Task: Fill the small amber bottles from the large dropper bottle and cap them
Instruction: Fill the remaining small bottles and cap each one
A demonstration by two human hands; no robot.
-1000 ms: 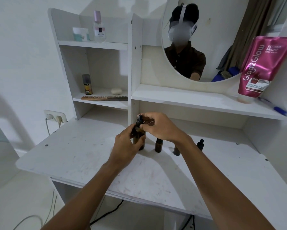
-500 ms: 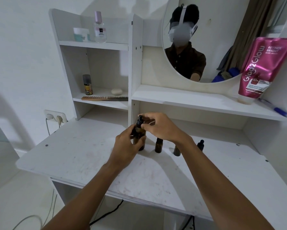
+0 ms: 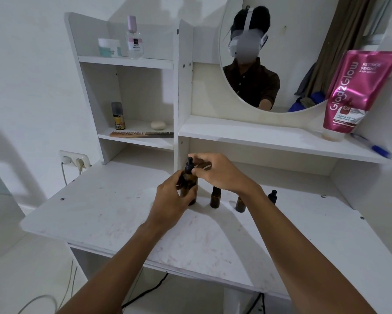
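The large amber dropper bottle (image 3: 189, 179) stands upright on the white desk (image 3: 113, 205). My left hand (image 3: 171, 201) wraps around its body. My right hand (image 3: 217, 172) pinches its black dropper cap (image 3: 189, 165) from the right. Two small amber bottles (image 3: 215, 198) (image 3: 240, 203) stand just right of it, partly under my right wrist. A third small bottle with a black dropper top (image 3: 272, 196) shows behind my right forearm.
A shelf unit with a round mirror (image 3: 281, 53) rises behind the desk. A pink tube (image 3: 353, 91) and a blue pen (image 3: 372, 146) sit on the right shelf. A comb (image 3: 140, 134), a spray can (image 3: 118, 115) and jars occupy the left shelves. Wall sockets (image 3: 75, 160) are at left.
My right hand's fingers have shifted slightly on the dropper cap. The bottle and my left hand stay where they were.
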